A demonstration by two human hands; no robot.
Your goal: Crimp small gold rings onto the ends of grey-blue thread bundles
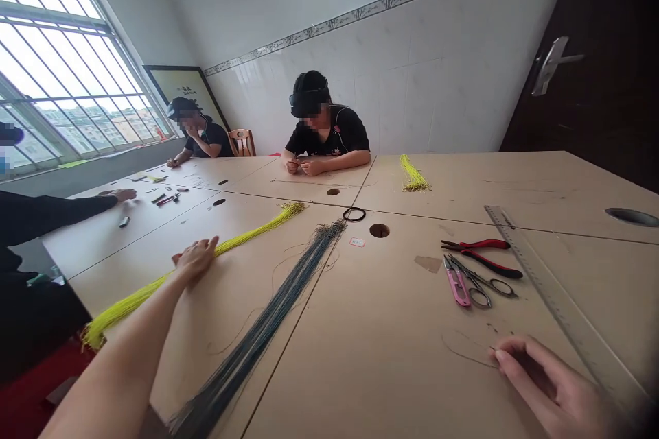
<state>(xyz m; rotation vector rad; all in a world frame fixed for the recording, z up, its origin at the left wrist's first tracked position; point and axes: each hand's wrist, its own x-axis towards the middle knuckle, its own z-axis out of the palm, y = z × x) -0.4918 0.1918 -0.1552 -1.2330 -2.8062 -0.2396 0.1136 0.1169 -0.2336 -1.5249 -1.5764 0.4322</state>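
Observation:
My left hand (196, 259) is closed around the middle of a long bundle of yellow cords (257, 230) lying on the table; its fingertips are partly hidden. My right hand (548, 377), at the lower right, pinches a thin dark cord (471, 359) between thumb and forefinger, and the cord's loose end curves leftward over the tabletop. Between my hands lies a long bundle of dark blue-grey cords (281, 309), with a knotted-looking far end. Beyond my right hand are pink thread snips (457, 286), metal scissors (478, 282) and red-and-black pliers (484, 254).
A clear ruler (546, 288) runs along the right. A black ring (354, 214), a small label (357, 242) and a table hole (379, 230) lie ahead. Another yellow bundle (413, 175) is farther off. One co-worker (329, 123) sits opposite; others are at the left.

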